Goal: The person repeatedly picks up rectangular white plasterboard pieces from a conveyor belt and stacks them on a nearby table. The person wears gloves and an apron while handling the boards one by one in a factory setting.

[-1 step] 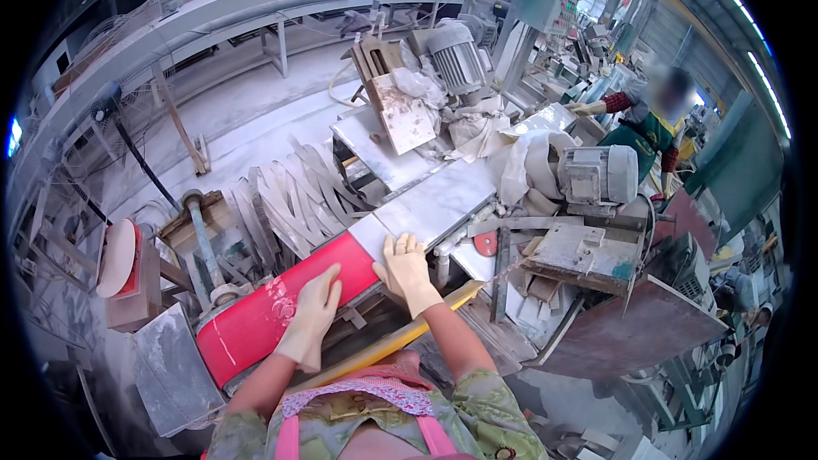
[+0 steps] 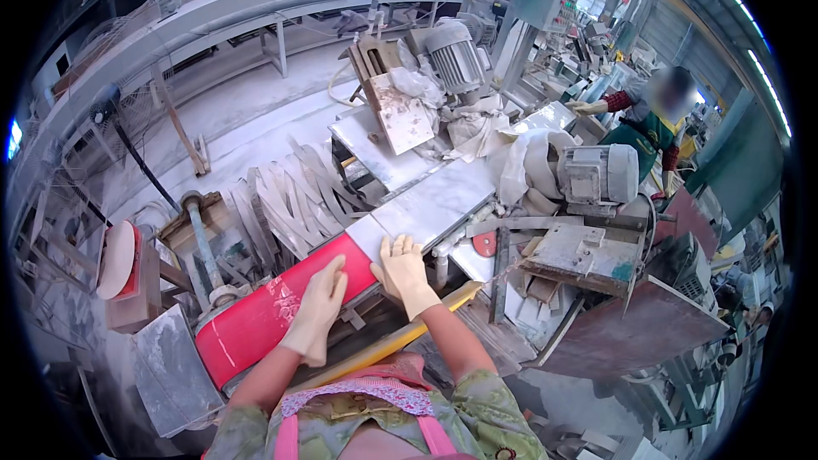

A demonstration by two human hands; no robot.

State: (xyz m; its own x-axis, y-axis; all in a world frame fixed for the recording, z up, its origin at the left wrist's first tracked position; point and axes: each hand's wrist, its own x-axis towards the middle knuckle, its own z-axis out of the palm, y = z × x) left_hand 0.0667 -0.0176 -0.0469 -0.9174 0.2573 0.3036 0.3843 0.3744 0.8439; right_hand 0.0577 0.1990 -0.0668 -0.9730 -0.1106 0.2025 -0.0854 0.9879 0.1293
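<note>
Cream gloves (image 2: 312,313) cover two hands (image 2: 324,294) (image 2: 404,271) at one red strip (image 2: 247,336).

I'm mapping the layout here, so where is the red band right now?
In the head view, the red band runs diagonally, left of centre, from the grey plate at lower left up to the pale slab by the right hand.

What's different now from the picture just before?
The left hand has shifted slightly forward and right over the red surface, closer to the right hand. Nothing was visibly grasped or released. The right hand remains at the near edge of the pale slabs; the motor stayed put.
</note>
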